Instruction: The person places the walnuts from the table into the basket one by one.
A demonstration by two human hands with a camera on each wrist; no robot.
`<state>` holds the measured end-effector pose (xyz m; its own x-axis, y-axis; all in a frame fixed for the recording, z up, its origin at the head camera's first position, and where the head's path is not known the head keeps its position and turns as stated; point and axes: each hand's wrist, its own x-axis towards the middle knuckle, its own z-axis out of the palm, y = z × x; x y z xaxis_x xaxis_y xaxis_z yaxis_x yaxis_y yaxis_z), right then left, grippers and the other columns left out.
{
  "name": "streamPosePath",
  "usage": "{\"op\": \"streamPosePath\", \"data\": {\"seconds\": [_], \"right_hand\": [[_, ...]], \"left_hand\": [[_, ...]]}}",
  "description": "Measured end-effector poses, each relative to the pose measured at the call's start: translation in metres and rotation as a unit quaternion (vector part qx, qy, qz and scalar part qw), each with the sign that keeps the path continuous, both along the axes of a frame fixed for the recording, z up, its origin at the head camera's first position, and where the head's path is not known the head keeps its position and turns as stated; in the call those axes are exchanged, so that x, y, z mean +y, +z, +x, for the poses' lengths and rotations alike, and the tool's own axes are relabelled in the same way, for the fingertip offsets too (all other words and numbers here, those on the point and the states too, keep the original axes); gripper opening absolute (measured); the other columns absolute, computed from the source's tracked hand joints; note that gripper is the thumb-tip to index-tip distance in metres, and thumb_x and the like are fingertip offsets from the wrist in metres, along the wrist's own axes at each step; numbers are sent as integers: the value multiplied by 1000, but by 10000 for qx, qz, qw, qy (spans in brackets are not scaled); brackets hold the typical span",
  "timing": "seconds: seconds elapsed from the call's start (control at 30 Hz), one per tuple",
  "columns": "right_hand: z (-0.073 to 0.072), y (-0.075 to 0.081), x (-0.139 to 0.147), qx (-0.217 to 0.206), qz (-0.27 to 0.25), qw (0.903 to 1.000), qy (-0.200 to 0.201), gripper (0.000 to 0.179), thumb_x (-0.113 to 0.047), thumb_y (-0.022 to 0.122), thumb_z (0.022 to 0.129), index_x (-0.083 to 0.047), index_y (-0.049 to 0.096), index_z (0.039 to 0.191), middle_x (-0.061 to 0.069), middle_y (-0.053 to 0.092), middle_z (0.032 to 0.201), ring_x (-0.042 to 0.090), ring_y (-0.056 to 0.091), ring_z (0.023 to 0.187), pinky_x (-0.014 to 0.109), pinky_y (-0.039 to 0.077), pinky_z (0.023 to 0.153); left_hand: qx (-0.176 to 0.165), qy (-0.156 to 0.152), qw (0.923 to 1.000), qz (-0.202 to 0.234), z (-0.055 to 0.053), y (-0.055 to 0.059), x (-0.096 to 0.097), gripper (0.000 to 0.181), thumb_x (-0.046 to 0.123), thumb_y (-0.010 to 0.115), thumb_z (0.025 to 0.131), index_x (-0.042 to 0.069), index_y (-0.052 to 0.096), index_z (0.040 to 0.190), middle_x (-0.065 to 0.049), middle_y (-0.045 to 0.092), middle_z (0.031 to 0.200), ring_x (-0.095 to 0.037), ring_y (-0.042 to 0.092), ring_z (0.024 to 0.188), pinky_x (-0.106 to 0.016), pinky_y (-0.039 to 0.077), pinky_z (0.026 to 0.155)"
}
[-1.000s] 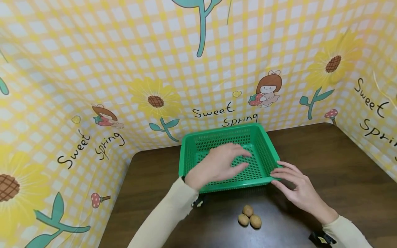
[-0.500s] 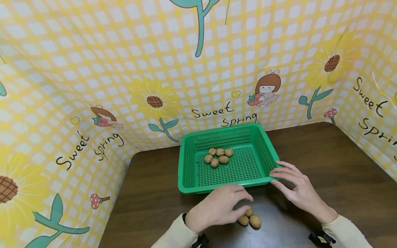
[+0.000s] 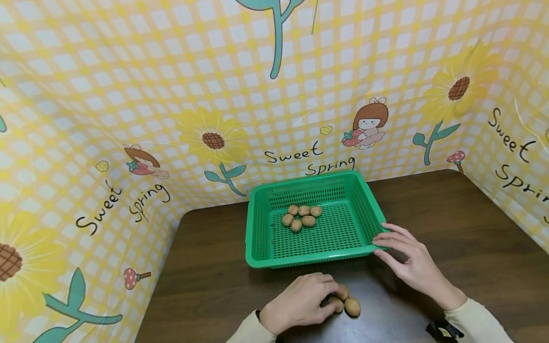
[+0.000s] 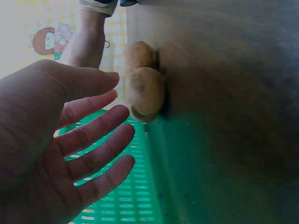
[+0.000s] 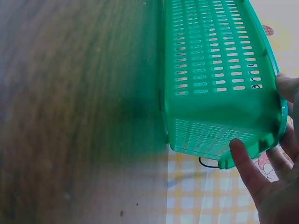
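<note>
Three light-brown walnuts (image 3: 352, 307) lie close together on the table in front of the green basket. My left hand (image 3: 298, 302) reaches over from their left, thumb and fingertips spread around the leftmost one in the head view. In the left wrist view that hand (image 4: 88, 126) has parted, relaxed fingers, with a gap between the fingertips and the walnuts (image 4: 148, 91). With thumb and fingers, my right hand (image 3: 413, 259) holds the near right corner of the green plastic basket (image 3: 315, 257). The right wrist view shows its fingers (image 5: 250, 170) at the basket's rim and wall.
Inside the basket, several more walnuts (image 3: 309, 221) sit toward the left on its slotted floor. Behind the dark wooden table (image 3: 206, 257) hangs a yellow checked cloth (image 3: 171, 85) with flower prints. The basket's back rim stands close to this cloth.
My left hand has come out of the basket, back toward the front, and down to the three walnuts, leaving the walnuts in the basket in sight. The right hand has stayed at the corner.
</note>
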<state>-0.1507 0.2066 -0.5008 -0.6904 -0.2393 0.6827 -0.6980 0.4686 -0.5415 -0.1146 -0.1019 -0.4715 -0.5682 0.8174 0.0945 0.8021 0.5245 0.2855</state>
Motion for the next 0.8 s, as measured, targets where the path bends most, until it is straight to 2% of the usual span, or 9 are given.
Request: {"op": "streamPosePath", "data": {"seconds": [0.27,0.5,0.8], "right_hand": [[0,0,0,-47,-14,10000,1,44,11,87,76,-20,82,108,5,78,112,10,53,142,16,36,121],[0,-1,-1,24,14,10000,18,46,12,87,75,-20,82,108,5,78,111,12,54,142,15,36,120],[0,1,-1,-36,18,10000,-21,43,11,87,77,-19,82,107,4,78,112,12,54,142,14,35,120]], "left_hand": [[135,32,9999,-29,-2,-13,-3,18,38,73,103,29,80,116,16,74,105,7,62,91,-8,49,78],[-99,43,9998,-138,-1,-20,-6,20,37,77,99,30,79,119,17,72,100,10,55,84,-6,43,72],[-308,100,9993,-188,-1,-19,-7,24,39,76,100,29,78,122,17,73,107,7,62,93,-9,48,79]]}}
